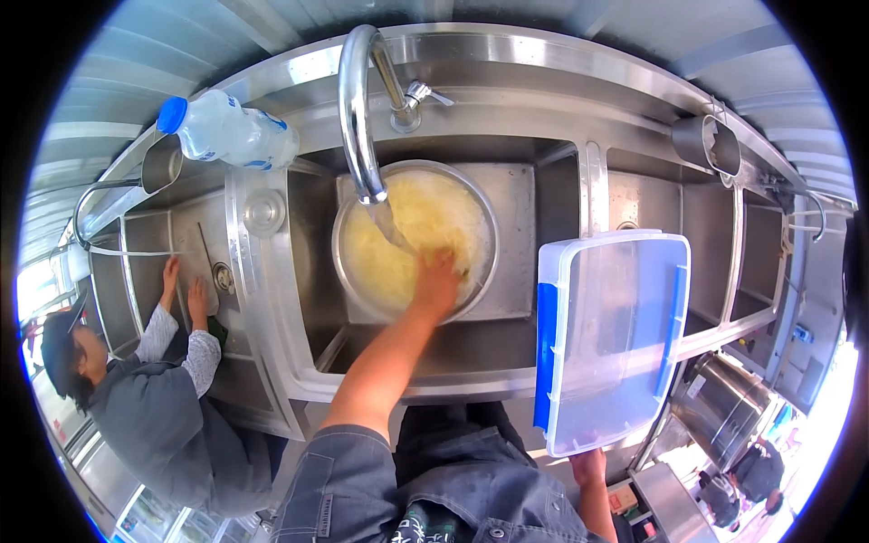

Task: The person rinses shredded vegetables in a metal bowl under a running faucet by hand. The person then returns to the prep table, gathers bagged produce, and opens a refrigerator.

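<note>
A round metal basin (493, 226) stands in the middle sink, holding pale yellow contents (380, 258) in water. My left hand (437, 281) reaches into it, fingers blurred and partly sunk in the contents, so I cannot tell their shape. Water (389, 224) runs from the curved faucet (356, 118) into the basin just beside that hand. On the right, my right hand (588, 466) grips the near end of a clear plastic storage box (611, 344) with blue side clips. The box is held tilted over the front edge of the sink counter.
A large plastic bottle (231, 131) with a blue cap stands at the back left. A co-worker (154, 398) works with both hands in the left sink (195, 235). To the right lie another sink (706, 204) and a metal drum (720, 398); other people (756, 475) are farther off.
</note>
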A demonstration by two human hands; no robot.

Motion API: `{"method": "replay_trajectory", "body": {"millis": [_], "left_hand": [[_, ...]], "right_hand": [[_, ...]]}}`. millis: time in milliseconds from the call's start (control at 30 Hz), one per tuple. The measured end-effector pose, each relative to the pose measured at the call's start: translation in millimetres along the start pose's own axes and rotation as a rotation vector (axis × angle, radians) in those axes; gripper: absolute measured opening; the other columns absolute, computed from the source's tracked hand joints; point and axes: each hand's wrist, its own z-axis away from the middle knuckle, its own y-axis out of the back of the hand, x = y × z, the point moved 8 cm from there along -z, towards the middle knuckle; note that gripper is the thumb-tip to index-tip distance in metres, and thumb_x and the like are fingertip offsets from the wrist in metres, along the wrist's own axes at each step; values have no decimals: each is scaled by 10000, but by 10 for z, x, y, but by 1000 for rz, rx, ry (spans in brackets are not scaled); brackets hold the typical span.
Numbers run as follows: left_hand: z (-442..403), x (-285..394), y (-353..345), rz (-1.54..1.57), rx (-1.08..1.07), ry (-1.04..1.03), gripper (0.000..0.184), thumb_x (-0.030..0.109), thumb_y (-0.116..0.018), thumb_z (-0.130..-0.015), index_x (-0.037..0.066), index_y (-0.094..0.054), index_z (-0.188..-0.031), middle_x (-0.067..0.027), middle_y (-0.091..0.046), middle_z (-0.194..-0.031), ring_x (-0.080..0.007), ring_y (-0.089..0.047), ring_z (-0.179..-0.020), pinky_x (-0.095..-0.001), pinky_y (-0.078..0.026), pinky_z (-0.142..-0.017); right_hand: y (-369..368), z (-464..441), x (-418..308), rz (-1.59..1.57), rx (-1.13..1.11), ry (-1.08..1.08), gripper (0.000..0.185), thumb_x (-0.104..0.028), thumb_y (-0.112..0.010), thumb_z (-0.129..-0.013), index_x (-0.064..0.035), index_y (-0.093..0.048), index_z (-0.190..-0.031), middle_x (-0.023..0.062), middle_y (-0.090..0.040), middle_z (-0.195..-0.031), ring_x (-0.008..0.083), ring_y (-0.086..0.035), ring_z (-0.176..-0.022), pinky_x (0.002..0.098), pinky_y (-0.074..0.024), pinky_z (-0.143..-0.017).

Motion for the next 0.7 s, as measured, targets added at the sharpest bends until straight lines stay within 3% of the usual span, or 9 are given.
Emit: {"method": "replay_trajectory", "body": {"millis": [67, 100, 200, 267, 333, 400, 433, 567, 700], "left_hand": [[173, -372, -339, -60, -358, 11, 308, 134, -506, -796, 77, -656, -1060, -145, -601, -1182, -316, -521, -1153, -508, -333, -1006], [204, -732, -464, 122, -252, 221, 297, 113, -525, -769, 72, -674, -1023, -154, -603, -1174, -344, -541, -1120, -481, -384, -969], [162, -1081, -176, 183, -150, 387, 223, 73, -539, -735, 62, -675, -911, -168, -615, -1129, -366, -576, -1014, -467, -435, -889], [20, -1009, 603, 45, 338, 360, 218, 41, -542, -734, 21, -646, -925, -184, -614, -957, -375, -563, -873, -476, -441, -791], [55, -1023, 11, -25, -28, 336, 171, 47, -549, -729, 27, -652, -864, -175, -614, -973, -364, -563, -869, -490, -439, -765], [-65, -793, 86, -12, 63, 257, 258, 80, -588, -664, 40, -638, -914, -188, -572, -1110, -375, -523, -966, -502, -412, -841], [-190, -869, 73, 87, 18, 394, 399, 121, -621, -680, 46, -618, -1072, -191, -511, -1246, -378, -464, -1104, -519, -382, -896], [-821, -752, 166, 172, 119, 307, 509, 189, -654, -730, 80, -551, -1217, -188, -447, -1340, -384, -417, -1203, -517, -364, -947], [-939, -484, -171, 30, -318, 273, 575, 248, -683, -767, 138, -496, -1299, -149, -419, -1384, -350, -383, -1269, -534, -374, -960]], "right_hand": [[-17, 23, -67, 6, -6, 7, 357, -331, -497, -967, -88, -486, -1229, 70, -555, -1159, 247, -551, -1053, 424, -477, -878], [0, 42, -55, 1, 0, 11, 388, -341, -494, -966, -88, -470, -1260, 76, -535, -1209, 261, -530, -1095, 426, -462, -896], [115, -34, 30, 19, -41, -10, 390, -342, -484, -970, -89, -468, -1266, 73, -528, -1219, 259, -525, -1104, 424, -460, -905], [79, -78, 61, 13, -31, -12, 362, -328, -491, -970, -84, -477, -1237, 76, -542, -1179, 257, -543, -1069, 433, -468, -902], [95, -71, 80, 17, -15, -10, 335, -314, -498, -970, -80, -486, -1209, 78, -555, -1138, 255, -560, -1034, 443, -477, -898], [96, -78, 112, -12, 0, -12, 336, -318, -500, -969, -78, -487, -1203, 81, -546, -1161, 255, -552, -1055, 445, -473, -907], [84, -95, 111, -15, 4, -4, 336, -318, -500, -969, -78, -487, -1203, 81, -546, -1161, 255, -552, -1055, 445, -473, -907], [4, 12, 4, 57, -12, 20, 376, -326, -502, -966, -74, -472, -1243, 88, -540, -1199, 263, -542, -1090, 445, -468, -920], [-37, 90, -47, 66, 24, 32, 415, -341, -464, -979, -76, -442, -1298, 98, -528, -1235, 279, -541, -1112, 432, -470, -925]]}}
